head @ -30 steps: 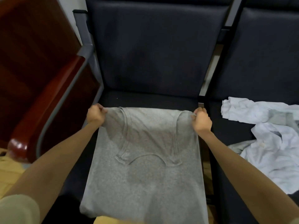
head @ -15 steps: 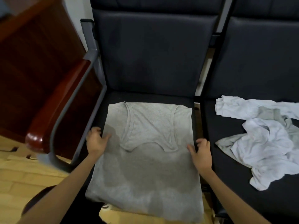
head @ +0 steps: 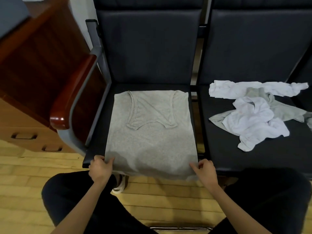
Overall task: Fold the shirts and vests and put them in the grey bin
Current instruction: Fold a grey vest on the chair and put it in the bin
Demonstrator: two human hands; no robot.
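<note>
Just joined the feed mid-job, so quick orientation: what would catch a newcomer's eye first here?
The grey vest lies spread flat on the left dark seat, neckline toward the backrest, its hem hanging over the front edge. The left hand and right hand each pinch a bottom corner of it. On the neighbouring seat to the right lies a crumpled heap of white and grey garments, not yet folded.

The dark seat (head: pixel 99 154) in front of me carries the grey vest (head: pixel 152 137), spread flat, hem hanging over its front edge. The neighbouring seat (head: pixel 224 149), right of the vest, bears a crumpled heap of white and grey garments (head: pixel 253 114).
</note>
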